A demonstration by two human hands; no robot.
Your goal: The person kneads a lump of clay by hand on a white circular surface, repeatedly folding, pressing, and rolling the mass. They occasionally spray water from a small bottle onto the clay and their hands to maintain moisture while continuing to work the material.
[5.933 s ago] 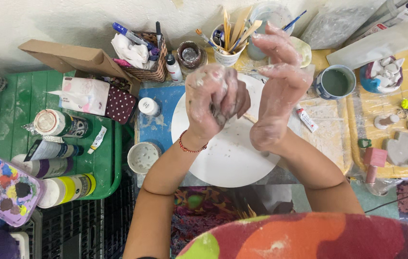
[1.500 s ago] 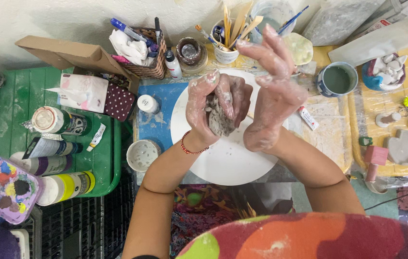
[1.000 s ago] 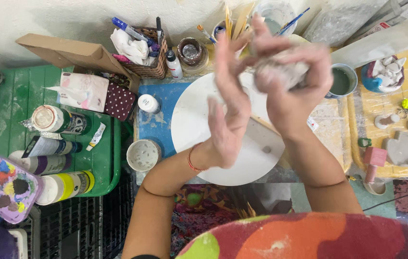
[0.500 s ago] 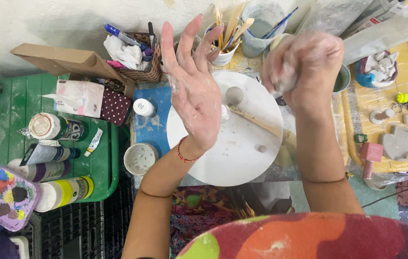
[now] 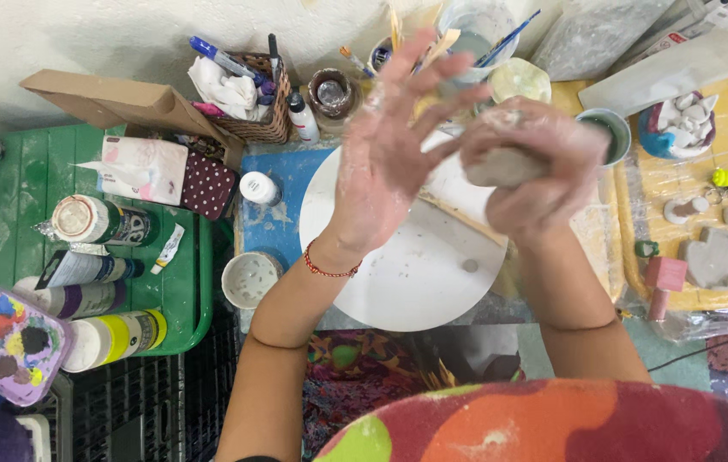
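Cluttered craft tables surround a smooth white round board (image 5: pixel 398 274). Above it, the clay-smeared right hand (image 5: pixel 535 175) curls tightly around a grey clay lump (image 5: pixel 505 167); the left hand (image 5: pixel 389 162) is open, fingers spread, just beside it.
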